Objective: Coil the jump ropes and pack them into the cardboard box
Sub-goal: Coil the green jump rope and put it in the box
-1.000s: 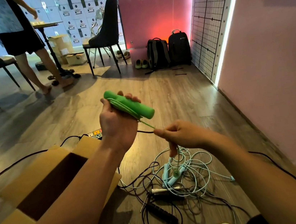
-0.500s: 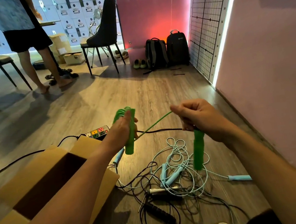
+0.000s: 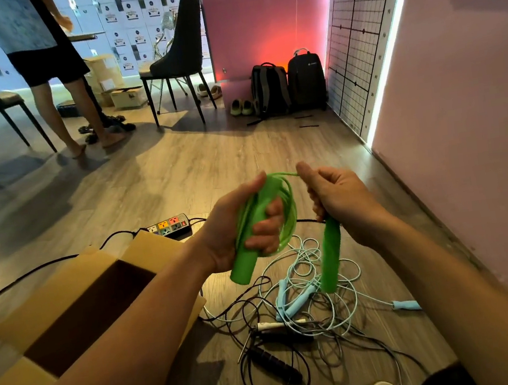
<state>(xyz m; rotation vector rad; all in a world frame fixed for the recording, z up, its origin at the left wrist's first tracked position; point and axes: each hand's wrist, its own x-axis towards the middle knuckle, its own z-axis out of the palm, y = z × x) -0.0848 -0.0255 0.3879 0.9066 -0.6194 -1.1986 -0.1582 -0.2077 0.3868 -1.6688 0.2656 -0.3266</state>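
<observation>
The stickers (image 3: pixel 132 13) on the far lockers are too blurred to read, while my left grip (image 3: pixel 234 227) is curled tight round one green handle (image 3: pixel 245 267) and the green rope coils (image 3: pixel 291 216), and my right grip (image 3: pixel 341 200) clasps the other handle (image 3: pixel 330 256), hanging above the tangled ropes (image 3: pixel 309 301) on the floor beside the open cardboard box (image 3: pixel 53 294).

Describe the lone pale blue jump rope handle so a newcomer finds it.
Start at the pink wall on the right and drop to the wooden floor beside the tangled pile of jump ropes. The pale blue handle lies alone at the pile's right edge, apart from the two pale blue handles lying together in its middle.
</observation>
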